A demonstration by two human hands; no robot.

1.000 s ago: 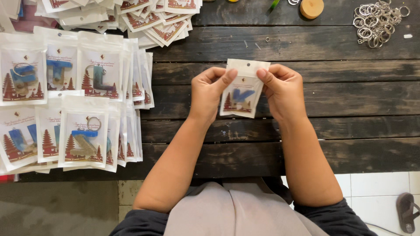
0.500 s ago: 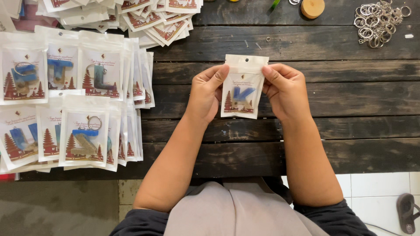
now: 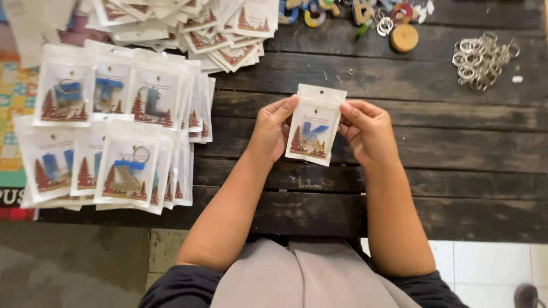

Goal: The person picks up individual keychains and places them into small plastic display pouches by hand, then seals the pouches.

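Note:
I hold a small clear plastic packet [image 3: 313,126] with a white header and a printed card showing red tiered towers and a blue shape. My left hand [image 3: 269,130] grips its left edge, thumb on the upper corner. My right hand [image 3: 368,132] pinches its right edge near the top. The packet hangs slightly tilted above the dark wooden table [image 3: 434,142].
Two overlapping rows of filled packets [image 3: 114,142] lie at the left. A loose heap of printed cards and packets [image 3: 188,25] sits at the back. Coloured keychain pieces [image 3: 342,10], a round wooden disc [image 3: 404,37] and a pile of metal rings [image 3: 479,60] lie at the back right.
The view has shifted down a little, showing more of the table's far edge. The packet sits a bit lower between my hands, and my grip is much the same.

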